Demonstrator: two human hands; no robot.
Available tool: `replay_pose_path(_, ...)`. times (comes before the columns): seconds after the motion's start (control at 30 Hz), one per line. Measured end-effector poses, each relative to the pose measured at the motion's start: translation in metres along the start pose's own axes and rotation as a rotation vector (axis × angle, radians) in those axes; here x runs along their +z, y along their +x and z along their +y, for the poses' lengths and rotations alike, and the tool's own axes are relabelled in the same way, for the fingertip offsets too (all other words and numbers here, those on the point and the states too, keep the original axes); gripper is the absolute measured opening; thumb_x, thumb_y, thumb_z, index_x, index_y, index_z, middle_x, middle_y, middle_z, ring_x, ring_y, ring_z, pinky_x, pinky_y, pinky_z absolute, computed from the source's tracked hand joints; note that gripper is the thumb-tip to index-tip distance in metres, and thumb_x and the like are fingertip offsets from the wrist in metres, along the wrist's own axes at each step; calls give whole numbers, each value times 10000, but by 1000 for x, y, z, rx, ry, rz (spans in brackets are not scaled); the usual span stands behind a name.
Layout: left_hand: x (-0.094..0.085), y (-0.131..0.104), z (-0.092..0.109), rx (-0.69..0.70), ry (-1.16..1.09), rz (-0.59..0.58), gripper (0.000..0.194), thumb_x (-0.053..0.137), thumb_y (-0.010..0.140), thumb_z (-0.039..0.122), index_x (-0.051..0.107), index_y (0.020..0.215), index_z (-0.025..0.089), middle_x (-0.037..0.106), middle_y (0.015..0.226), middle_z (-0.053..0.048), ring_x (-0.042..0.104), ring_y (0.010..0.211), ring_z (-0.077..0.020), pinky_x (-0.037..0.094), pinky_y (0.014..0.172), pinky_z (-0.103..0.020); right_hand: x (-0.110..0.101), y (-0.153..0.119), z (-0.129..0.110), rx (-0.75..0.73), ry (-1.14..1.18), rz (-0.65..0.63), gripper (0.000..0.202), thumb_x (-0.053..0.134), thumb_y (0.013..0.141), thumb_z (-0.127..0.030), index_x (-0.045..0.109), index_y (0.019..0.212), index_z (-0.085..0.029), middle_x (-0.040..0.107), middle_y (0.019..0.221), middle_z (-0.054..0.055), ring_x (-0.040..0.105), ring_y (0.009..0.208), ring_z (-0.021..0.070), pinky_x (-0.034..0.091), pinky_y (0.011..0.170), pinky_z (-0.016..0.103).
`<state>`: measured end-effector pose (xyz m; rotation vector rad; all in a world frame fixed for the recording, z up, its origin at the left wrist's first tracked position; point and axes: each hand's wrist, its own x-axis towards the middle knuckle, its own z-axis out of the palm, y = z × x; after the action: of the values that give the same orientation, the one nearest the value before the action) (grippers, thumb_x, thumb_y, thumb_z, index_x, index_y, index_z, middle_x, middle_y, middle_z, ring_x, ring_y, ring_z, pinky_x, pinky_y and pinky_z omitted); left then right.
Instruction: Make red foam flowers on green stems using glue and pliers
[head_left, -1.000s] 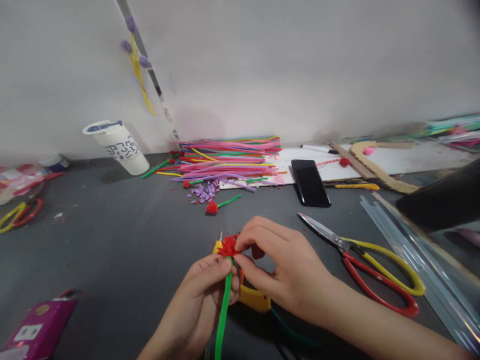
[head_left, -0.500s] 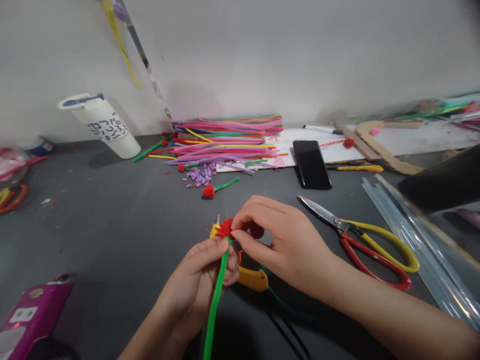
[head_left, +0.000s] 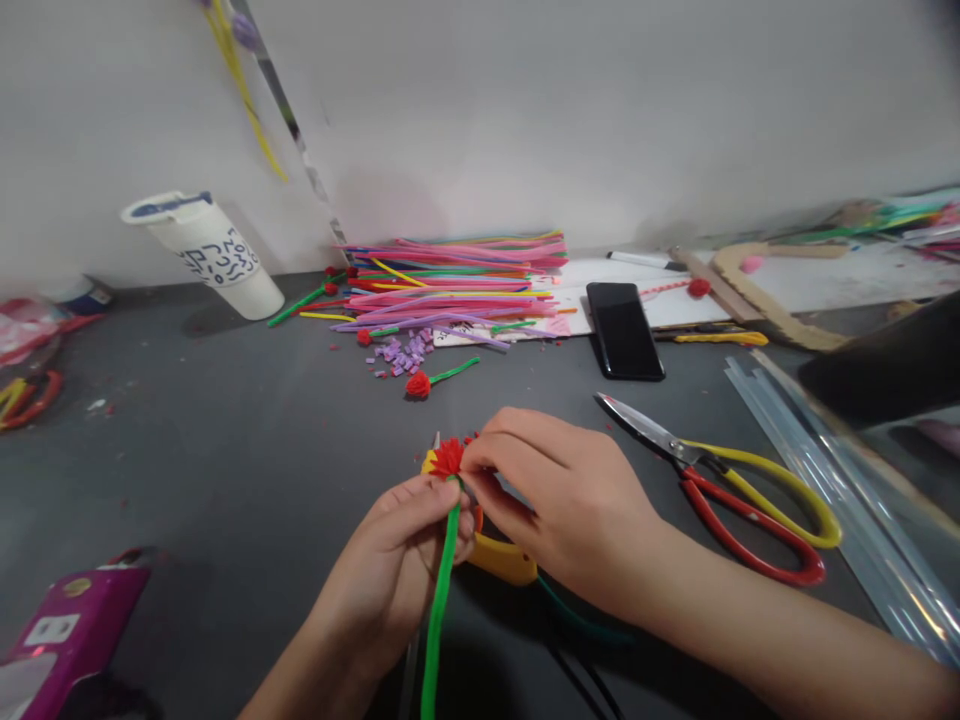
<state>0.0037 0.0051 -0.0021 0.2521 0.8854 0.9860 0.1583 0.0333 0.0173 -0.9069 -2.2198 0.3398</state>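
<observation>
Right hand (head_left: 562, 500), left hand (head_left: 409, 530), 2 total, together lower centre. 2 scissors (head_left: 684, 452), right and far left. 1 green stem (head_left: 442, 590), bottom centre, left clamped on it. 1 red flower head (head_left: 448, 457), just below mid-frame, right pinching its edge.

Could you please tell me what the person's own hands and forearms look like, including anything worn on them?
The bare left hand and bare right hand wear no gloves. No watch or bracelet shows, and no sleeve covers the visible left forearm or right forearm. Some fingers are hidden.
</observation>
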Motion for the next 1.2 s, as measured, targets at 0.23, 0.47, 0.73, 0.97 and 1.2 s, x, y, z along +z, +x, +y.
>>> replay_pose_path(0.23,1,0,1,-10,25,-15,218,878,590,219,694,534,116,607,480,2,486,424,-62,376,416,-164,-1,0,0,-23,-25,1,267,448,978,-168,619,773,-153,609,739,44,533,668,146,423,613,266)
replay_pose_path(0.47,-2,0,-1,3,19,-31,219,850,630,227,682,535,124,594,486,8,467,428,-55,366,425,-164,-1,0,0,-24,-7,13,222,476,958,-145,627,796,-141,626,757,51,565,682,145,439,623,258)
replay_pose_path(0.73,-1,0,1,3,6,-15,193,879,577,192,703,554,116,627,490,0,503,451,-61,406,467,-160,-2,-1,-1,-45,-34,7,244,460,965,-159,622,784,-134,612,748,58,551,672,151,420,612,263)
replay_pose_path(0.97,-2,0,1,4,-9,-13,177,887,569,169,722,575,105,658,509,-14,555,474,-70,450,502,-154,-1,0,-3,-62,-73,15,278,436,979,-162,613,766,-144,597,732,44,520,654,144,409,596,261)
replay_pose_path(1.2,-2,0,0,-4,-33,-38,153,881,591,158,740,610,101,664,510,-13,563,470,-63,448,495,-143,0,0,-3,-86,-99,33,295,441,970,-148,625,740,-130,573,710,36,484,631,140,378,572,266)
